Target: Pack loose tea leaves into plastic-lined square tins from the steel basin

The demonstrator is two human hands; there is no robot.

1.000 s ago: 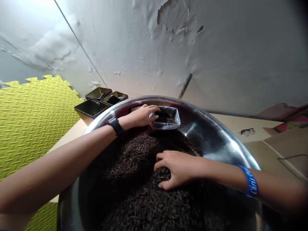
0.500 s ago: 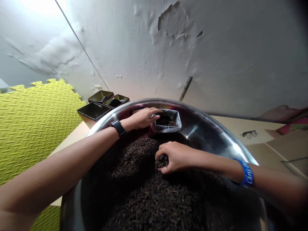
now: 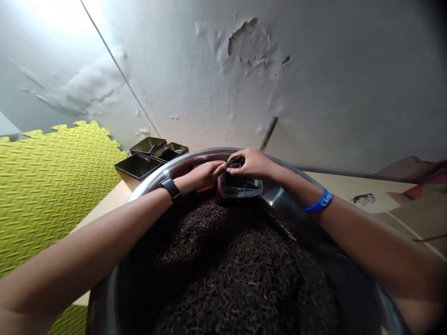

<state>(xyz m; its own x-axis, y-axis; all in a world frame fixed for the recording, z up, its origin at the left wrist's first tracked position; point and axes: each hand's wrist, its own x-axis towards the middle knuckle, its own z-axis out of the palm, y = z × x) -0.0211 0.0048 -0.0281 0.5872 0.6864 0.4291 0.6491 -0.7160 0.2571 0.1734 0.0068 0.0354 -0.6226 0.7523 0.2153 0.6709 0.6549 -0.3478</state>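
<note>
The grey wall (image 3: 331, 93), its surface peeling, rose behind a pale table (image 3: 335, 184), with a yellow mat (image 3: 52, 195) at the left. The metal bowl (image 3: 164, 170) stood on the table and held a heap (image 3: 251, 279) of dark shreds. Three open tins (image 3: 139, 165) stood beside its left rim. The right hand (image 3: 256, 164) had moved from the heap to above the lined container (image 3: 240, 191), which sat inside the bowl's far side with shreds in it. Its fingers were curled, partly closed around a clump (image 3: 236, 162). The left hand (image 3: 202, 176) was at the container's left edge, fingers close together; whether it gripped the edge, I cannot tell. Glasses (image 3: 364, 199) lay right of the bowl.
</note>
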